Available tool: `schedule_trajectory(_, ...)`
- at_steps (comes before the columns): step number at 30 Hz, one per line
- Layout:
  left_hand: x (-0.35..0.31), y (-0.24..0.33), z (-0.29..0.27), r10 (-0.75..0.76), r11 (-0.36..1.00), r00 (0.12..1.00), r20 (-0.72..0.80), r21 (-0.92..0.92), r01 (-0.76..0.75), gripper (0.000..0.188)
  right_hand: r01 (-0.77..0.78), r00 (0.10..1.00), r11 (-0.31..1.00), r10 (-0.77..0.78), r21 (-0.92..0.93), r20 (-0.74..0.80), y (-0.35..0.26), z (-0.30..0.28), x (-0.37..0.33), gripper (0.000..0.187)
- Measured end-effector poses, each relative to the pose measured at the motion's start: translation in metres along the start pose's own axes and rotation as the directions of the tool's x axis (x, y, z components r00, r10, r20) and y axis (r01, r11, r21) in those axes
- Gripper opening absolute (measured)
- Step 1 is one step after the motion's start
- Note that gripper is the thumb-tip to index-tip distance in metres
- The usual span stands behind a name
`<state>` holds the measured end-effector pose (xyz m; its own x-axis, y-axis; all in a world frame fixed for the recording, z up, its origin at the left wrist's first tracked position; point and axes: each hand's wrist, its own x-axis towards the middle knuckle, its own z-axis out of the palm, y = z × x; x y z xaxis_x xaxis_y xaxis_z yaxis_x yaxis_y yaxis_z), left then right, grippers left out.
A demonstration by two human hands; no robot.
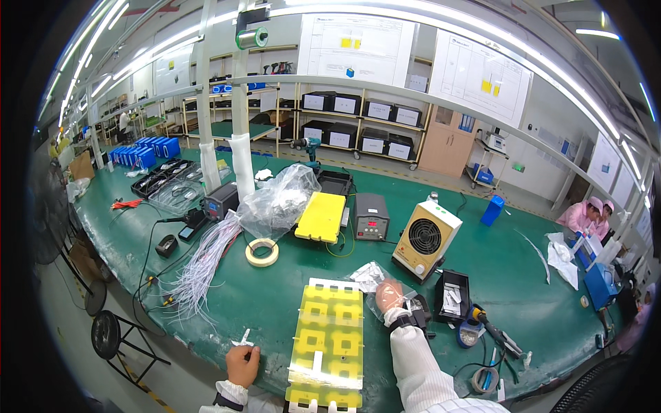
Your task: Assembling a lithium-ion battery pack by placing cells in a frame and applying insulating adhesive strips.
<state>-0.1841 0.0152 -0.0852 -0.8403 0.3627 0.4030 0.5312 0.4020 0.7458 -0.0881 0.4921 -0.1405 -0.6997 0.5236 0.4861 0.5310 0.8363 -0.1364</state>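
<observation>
A yellow panel with square cut-outs and white end pieces lies on the green bench in front of me. To its left is my left hand, its fingers curled closed. A small white piece sticks out past those fingertips. On the panel's far right side, my right hand is at a clear plastic bag, which partly covers it; its fingers are hidden. White slips lie beside that bag. A black bin with white strips stands to the right of my right hand.
Beyond the panel stand a cream fan unit, a soldering station, a yellow block and a tape roll. White wires spread at the left. A soldering iron sits at the right. Co-workers sit far right.
</observation>
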Motion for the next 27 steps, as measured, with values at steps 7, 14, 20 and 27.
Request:
schedule_trajectory(7, -0.004, -0.015, 0.010, 0.065, 0.998, 0.998, -0.005, -0.004, -0.065, 0.022, 0.017, 1.000, 0.998, -0.016, 0.067, -0.020, -0.008, -0.023, -0.018, 0.019)
schedule_trajectory(14, -0.007, -0.030, 0.009, 0.103, 0.995, 0.992, -0.070, -0.005, -0.103, 0.025, -0.017, 0.946, 0.998, -0.003, 0.059, 0.325, -0.026, -0.095, -0.031, 0.018)
schedule_trajectory(20, -0.003, -0.014, 0.000, 0.112, 0.991, 0.994, 0.014, 0.076, -0.113, 0.024, 0.121, 0.985, 0.985, -0.134, -0.120, -0.108, -0.016, -0.161, -0.093, 0.005)
schedule_trajectory(27, 0.002, 0.029, -0.025, 0.208, 0.952, 0.978, -0.022, -0.225, -0.207, 0.004, -0.230, 0.951, 0.755, 0.310, 0.615, -0.025, -0.091, -0.287, -0.141, 0.016)
